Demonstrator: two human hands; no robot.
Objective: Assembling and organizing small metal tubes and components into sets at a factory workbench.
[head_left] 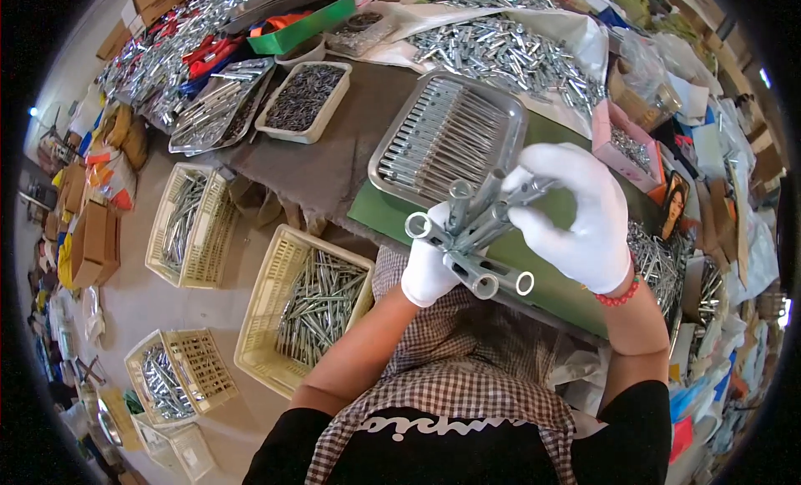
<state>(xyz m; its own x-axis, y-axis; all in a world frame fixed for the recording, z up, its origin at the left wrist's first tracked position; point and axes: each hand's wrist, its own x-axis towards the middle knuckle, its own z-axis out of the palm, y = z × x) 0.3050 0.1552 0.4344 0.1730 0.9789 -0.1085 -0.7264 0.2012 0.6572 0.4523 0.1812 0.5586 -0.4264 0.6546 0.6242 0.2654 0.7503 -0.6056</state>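
Observation:
A fanned-out bunch of shiny metal tubes [474,275] is gripped in my left hand [427,272], which wears a white glove. Several open tube ends point up toward me and outward; the lower parts are hidden by the hand. My right hand [584,210], also gloved in white, curls its fingers over one metal tube [534,188] on the right side of the bunch. Its thumb is bent near the same tube. Just beyond both hands lies a metal tray [375,170] holding slim metal rods [450,130] in neat rows.
The tray rests on a green work surface [367,208]. Behind are a dish of dark small parts [304,101], a green box [304,30] and a heap of metal tubes [509,55]. A pink box [622,147] stands right. Cream crates [250,351] of metal parts sit lower left.

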